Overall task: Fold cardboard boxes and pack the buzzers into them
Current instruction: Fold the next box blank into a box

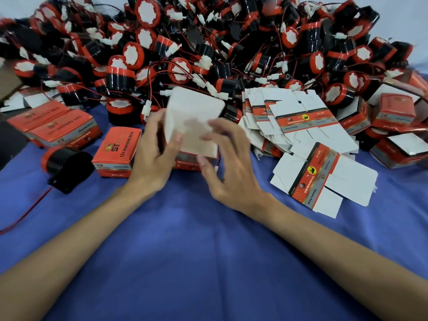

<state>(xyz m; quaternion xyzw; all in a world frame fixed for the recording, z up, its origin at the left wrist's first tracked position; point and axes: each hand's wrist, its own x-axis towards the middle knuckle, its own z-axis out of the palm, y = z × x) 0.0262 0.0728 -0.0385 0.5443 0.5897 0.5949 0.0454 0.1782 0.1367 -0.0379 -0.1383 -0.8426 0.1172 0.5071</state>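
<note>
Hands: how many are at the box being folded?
2. The left hand holds the box's white flap at its left edge; the right hand is at its lower right, grip blurred.

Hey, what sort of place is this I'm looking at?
Likely a hand-packing bench in a small workshop or factory: a huge heap of red-and-black buzzers, a stack of flat unfolded cartons beside it, and finished boxes on the blue cloth.

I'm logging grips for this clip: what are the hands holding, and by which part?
A half-folded box with its white flap up. The left hand grips its left side; the right hand is at the right edge, too blurred to tell its grip.
</note>
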